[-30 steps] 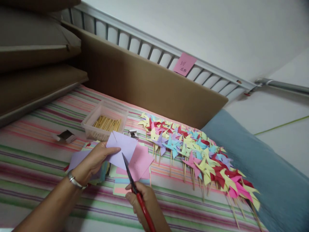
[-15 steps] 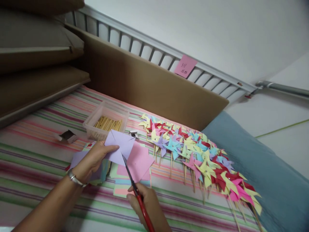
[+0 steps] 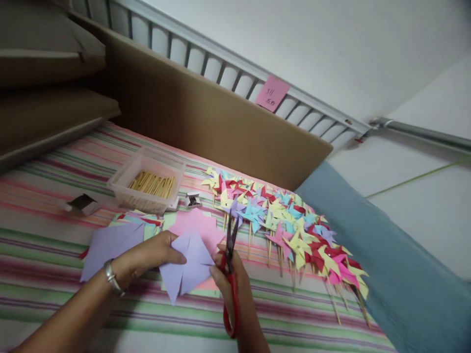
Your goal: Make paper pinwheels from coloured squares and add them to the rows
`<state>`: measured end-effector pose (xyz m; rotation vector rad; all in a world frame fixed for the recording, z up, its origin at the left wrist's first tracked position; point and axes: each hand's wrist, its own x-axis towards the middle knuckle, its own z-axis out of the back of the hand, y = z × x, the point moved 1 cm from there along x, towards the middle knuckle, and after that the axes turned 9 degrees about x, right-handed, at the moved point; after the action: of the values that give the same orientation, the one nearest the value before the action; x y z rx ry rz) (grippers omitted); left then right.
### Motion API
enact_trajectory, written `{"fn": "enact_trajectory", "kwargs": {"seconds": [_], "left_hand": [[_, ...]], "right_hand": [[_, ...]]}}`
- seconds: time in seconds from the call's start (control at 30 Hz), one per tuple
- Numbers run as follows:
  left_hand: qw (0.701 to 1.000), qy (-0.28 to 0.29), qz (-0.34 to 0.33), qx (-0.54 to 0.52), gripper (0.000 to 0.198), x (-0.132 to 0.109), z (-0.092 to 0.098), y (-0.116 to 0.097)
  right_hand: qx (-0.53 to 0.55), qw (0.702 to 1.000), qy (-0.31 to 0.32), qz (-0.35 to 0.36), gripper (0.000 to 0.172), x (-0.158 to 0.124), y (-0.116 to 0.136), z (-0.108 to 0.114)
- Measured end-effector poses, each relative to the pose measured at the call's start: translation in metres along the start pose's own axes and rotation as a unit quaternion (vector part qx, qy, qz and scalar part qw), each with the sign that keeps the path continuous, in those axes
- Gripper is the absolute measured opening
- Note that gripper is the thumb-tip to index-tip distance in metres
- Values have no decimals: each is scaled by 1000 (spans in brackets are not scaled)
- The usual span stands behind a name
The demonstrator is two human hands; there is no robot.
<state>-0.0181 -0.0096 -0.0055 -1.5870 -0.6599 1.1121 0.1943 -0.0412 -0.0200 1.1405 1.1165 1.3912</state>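
My left hand (image 3: 158,252), with a silver bracelet at the wrist, pinches a square of purple paper (image 3: 196,262) that has slits cut in from its corners. In my right hand (image 3: 231,274) is a pair of red-handled scissors (image 3: 231,289), its blades pointing up and slightly apart, away from the paper. Fingertips of the right hand are at the right edge of the purple square. Beneath it lie pink sheets (image 3: 195,223) on a paper stack. Left of these, another purple sheet (image 3: 106,245) rests on a pile of coloured paper.
A clear plastic box (image 3: 125,181) holds thin wooden sticks. Small open boxes (image 3: 193,199) stand nearby. Many paper pinwheels (image 3: 281,238) on sticks lie to the right on the striped cloth (image 3: 55,264). Behind are a brown board (image 3: 206,117) and a pink note (image 3: 273,93); cushions stack at left.
The scissors have left the paper and now point upward in my right hand. The purple square has been turned and lowered, with more slits showing. The view has shifted slightly.
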Motion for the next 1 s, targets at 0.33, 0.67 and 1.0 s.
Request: {"fn": "enact_trajectory", "kwargs": {"seconds": [0.33, 0.67, 1.0], "left_hand": [[980, -51, -17, -191, 18, 7, -28, 4], [936, -108, -21, -335, 27, 11, -64, 12], [954, -225, -116, -158, 36, 2, 21, -9]], "right_hand": [[102, 990, -95, -34, 35, 4, 0, -7], [76, 987, -140, -13, 34, 1, 2, -24], [18, 992, 45, -118, 41, -6, 0, -32]]}}
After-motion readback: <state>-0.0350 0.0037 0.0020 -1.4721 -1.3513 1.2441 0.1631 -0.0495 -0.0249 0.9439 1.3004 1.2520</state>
